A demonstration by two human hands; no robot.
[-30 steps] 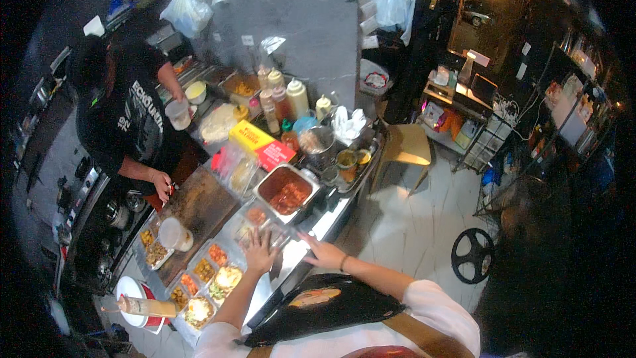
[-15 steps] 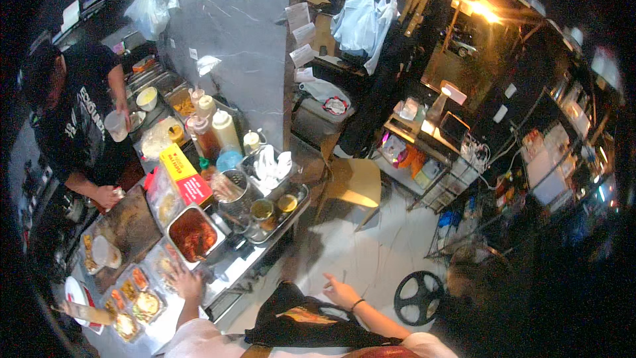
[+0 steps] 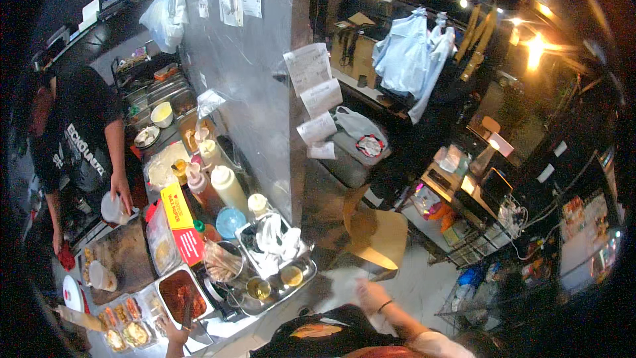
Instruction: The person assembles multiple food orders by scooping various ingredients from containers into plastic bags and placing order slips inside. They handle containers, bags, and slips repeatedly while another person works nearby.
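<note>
My left hand (image 3: 173, 333) is low at the counter's near edge, between the clear food trays (image 3: 129, 321) and a steel pan of red sauced food (image 3: 183, 295). Its fingers stretch toward the nearest tray. A dark, narrow strip (image 3: 188, 310) runs from the pan toward this hand; I cannot tell whether they touch. The trays hold several small portions in separate compartments. Out over the floor, away from the counter, my right hand (image 3: 371, 297) has a dark band at its wrist. Nothing shows in it, and its fingers are slightly blurred but loosely extended.
Across the counter, a co-worker holds a clear container (image 3: 115, 208) and reaches toward something red (image 3: 66, 257). Squeeze bottles (image 3: 228, 187), a yellow-and-red box (image 3: 180, 222) and a dark board (image 3: 126, 252) crowd the counter. A wooden chair (image 3: 377, 238) stands beyond it.
My view has turned and shifted. My left hand has gone from over the trays to beside the pan. The co-worker has lowered the clear container toward the board and reached lower with the other hand.
</note>
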